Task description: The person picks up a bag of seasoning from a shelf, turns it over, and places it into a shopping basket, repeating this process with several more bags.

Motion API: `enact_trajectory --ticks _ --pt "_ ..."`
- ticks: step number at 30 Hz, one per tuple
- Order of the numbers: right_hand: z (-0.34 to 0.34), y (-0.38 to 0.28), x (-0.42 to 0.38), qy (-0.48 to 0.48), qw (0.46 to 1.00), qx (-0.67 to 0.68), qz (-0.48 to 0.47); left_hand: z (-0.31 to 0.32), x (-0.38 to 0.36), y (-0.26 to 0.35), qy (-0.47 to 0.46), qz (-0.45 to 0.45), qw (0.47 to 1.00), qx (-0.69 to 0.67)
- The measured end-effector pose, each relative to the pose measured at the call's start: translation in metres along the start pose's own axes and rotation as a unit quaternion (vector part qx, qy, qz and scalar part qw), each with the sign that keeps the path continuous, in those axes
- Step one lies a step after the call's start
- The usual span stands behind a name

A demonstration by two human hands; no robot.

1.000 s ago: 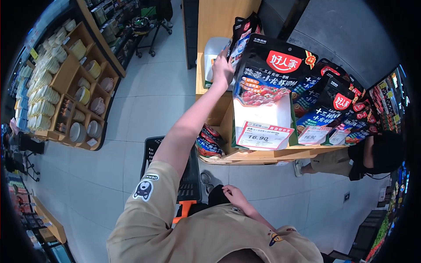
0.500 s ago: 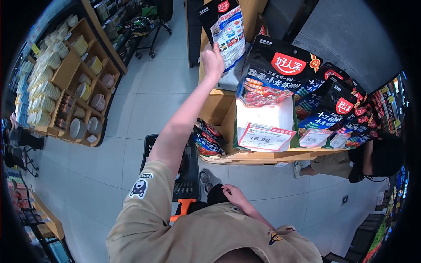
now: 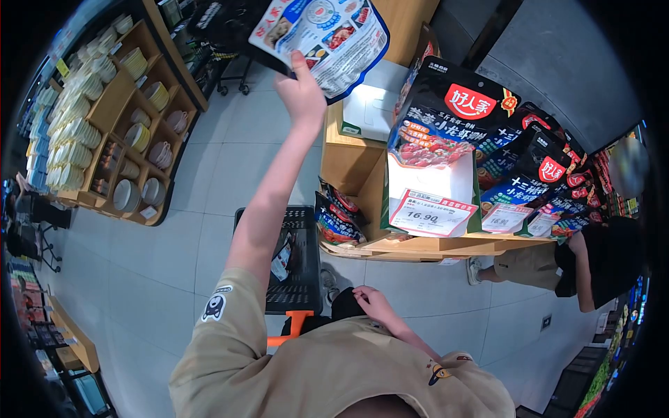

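Note:
My left hand (image 3: 301, 90) is raised high and grips a black and white seasoning packet (image 3: 327, 31) by its lower edge, with the printed face toward me. The packet hangs above the aisle, left of the wooden display shelf (image 3: 446, 245). My right hand (image 3: 373, 303) rests low against my waist with its fingers curled, holding nothing, just right of the orange handle (image 3: 293, 324) of a black shopping cart (image 3: 296, 279). A packet lies inside the cart.
Black seasoning packets (image 3: 446, 125) with price tags (image 3: 432, 212) fill the wooden display on the right. More packets (image 3: 334, 216) sit on its lower tier. Shelves of bowls (image 3: 118, 132) stand at the left. Another person (image 3: 592, 265) stands at the far right.
My left hand lifted the packet off the display and carried it up and to the left, nearer the camera. My right hand stayed at my waist.

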State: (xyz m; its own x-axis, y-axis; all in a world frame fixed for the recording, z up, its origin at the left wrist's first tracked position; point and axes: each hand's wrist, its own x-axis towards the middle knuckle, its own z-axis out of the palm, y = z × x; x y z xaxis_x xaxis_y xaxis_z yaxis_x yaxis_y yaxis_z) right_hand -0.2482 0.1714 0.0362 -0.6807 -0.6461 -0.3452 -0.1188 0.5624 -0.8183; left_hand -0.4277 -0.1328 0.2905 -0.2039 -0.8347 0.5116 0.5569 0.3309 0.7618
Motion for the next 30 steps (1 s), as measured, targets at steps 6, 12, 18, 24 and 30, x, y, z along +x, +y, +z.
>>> enact_trajectory --ticks 6,12,18,24,30 --pt "-0.025 -0.082 -0.006 0.011 0.992 0.072 -0.101 -0.092 -0.004 0.032 -0.049 -0.059 0.981 -0.179" --pt "-0.053 -0.13 -0.016 0.149 0.959 0.122 -0.206 -0.167 -0.038 0.05 -0.075 -0.201 0.951 -0.223" --pt "-0.072 -0.156 -0.015 0.167 0.911 0.285 -0.248 -0.191 -0.12 0.056 -0.224 -0.495 0.786 -0.295" --pt "-0.074 -0.178 -0.035 0.096 0.871 0.483 0.003 -0.208 -0.228 0.084 -0.421 -0.547 0.451 -0.566" --pt "-0.069 -0.131 -0.033 -0.069 0.759 0.647 -0.02 -0.205 -0.278 0.123 -0.384 -0.629 0.518 -0.435"
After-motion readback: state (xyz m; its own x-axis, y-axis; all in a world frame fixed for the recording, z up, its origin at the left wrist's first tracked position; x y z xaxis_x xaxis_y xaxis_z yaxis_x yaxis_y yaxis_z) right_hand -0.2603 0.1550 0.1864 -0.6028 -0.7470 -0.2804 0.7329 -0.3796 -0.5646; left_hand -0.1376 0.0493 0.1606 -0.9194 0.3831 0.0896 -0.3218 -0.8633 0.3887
